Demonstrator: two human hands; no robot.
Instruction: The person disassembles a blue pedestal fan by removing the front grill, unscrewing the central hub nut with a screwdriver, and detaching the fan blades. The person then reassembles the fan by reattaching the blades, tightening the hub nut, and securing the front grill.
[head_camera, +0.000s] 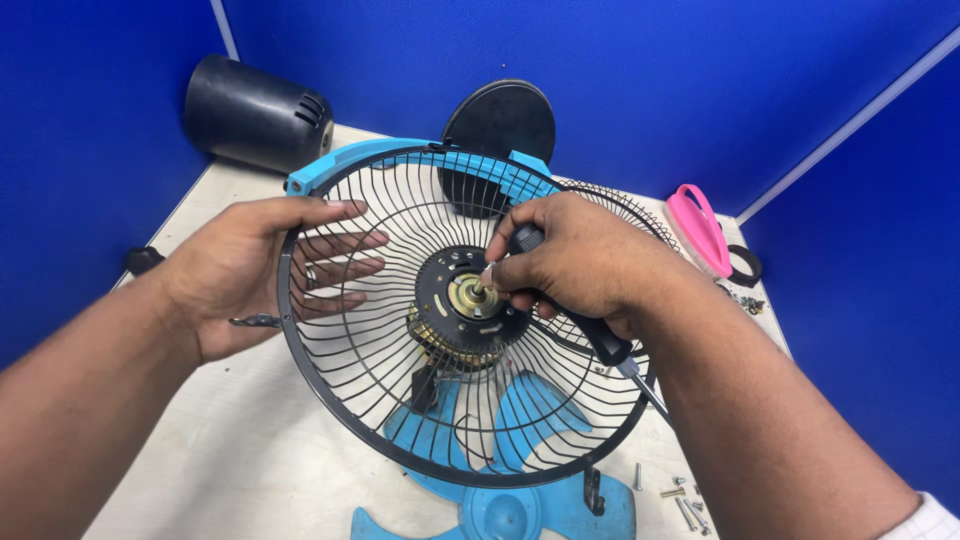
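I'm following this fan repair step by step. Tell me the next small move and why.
Probably pinch and turn the small brass fitting at the hub's centre. The right hand already has its fingertips on it, with a black-handled screwdriver tucked in the palm, tip pointing away. The left hand braces the black round wire fan guard by its rim, keeping it steady.

packages: none that i can see on my table
labels: none showing on anything in front of me
signs: none on the walls
screens: none
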